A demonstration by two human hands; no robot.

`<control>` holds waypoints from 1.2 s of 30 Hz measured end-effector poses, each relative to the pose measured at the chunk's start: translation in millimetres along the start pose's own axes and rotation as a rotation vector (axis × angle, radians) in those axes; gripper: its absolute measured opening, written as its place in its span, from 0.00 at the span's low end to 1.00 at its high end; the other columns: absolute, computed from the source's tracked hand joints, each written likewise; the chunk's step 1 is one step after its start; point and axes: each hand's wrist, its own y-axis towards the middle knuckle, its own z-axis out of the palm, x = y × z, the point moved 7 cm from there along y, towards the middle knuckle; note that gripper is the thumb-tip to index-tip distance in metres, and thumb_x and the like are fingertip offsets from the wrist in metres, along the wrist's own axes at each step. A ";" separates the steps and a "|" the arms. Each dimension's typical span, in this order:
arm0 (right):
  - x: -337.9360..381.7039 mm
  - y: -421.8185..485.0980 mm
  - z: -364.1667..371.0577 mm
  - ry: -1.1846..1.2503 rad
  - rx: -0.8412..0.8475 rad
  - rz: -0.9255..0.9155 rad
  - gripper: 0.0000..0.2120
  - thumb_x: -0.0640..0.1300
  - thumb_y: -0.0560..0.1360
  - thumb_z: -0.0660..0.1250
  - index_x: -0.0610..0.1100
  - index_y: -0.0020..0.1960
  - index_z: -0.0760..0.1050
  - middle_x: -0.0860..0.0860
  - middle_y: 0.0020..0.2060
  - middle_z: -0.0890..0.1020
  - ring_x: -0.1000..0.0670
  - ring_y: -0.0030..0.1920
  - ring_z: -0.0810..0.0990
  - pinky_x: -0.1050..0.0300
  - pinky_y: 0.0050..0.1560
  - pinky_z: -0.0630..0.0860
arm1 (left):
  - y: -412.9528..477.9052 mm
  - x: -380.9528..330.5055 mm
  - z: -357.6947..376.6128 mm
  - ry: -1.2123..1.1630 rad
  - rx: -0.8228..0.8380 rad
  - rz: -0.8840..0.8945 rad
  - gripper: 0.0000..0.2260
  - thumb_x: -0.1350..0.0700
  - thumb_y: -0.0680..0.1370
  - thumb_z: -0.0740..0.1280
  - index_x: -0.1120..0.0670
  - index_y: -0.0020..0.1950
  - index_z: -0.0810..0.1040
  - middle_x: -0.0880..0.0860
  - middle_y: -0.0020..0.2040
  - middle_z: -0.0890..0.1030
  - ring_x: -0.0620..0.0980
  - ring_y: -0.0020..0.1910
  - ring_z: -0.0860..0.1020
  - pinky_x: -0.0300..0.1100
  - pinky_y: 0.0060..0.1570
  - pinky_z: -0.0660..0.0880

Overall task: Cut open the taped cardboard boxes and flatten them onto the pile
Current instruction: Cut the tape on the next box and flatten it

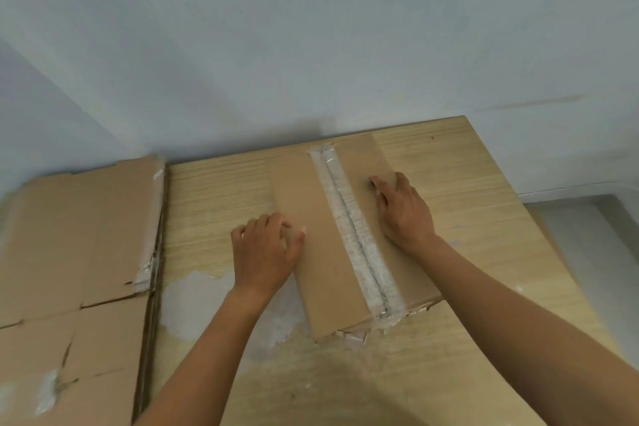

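I am in a plain indoor workroom, likely for packing or storage; whether home or office I cannot tell. Past my hands a pale painted wall (311, 45) meets a light wood-grain table (221, 190). My left hand (264, 252) grips a taped box (321, 252); my right hand (403, 209) lies flat on it. Left of my left hand lies a pile (76, 235) of flattened cardboard. Right of my right hand are grey floor (601, 245) and white skirting (570, 189).
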 end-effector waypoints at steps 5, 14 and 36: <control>25.4 17.1 11.5 0.005 0.158 -0.189 0.20 0.52 0.82 0.49 0.55 0.72 0.64 0.41 0.71 0.64 0.39 0.63 0.71 0.48 0.61 0.70 | 43.1 -3.5 17.5 0.032 0.085 0.213 0.30 0.35 0.73 0.54 0.52 0.65 0.75 0.54 0.60 0.77 0.57 0.62 0.73 0.56 0.65 0.64; 56.3 28.5 24.8 -0.104 0.214 -0.421 0.26 0.55 0.77 0.45 0.51 0.70 0.69 0.40 0.69 0.70 0.38 0.59 0.77 0.46 0.51 0.77 | 88.3 41.4 50.7 0.135 0.388 0.030 0.46 0.21 0.63 0.45 0.40 0.77 0.50 0.52 0.78 0.53 0.57 0.75 0.56 0.61 0.68 0.59; -29.4 -40.8 -17.2 0.669 -0.126 0.193 0.18 0.43 0.83 0.53 0.46 0.71 0.68 0.52 0.66 0.73 0.58 0.67 0.66 0.67 0.65 0.61 | 18.9 49.7 26.3 0.098 0.254 -0.474 0.37 0.31 0.77 0.49 0.50 0.79 0.47 0.58 0.79 0.46 0.63 0.75 0.51 0.65 0.69 0.53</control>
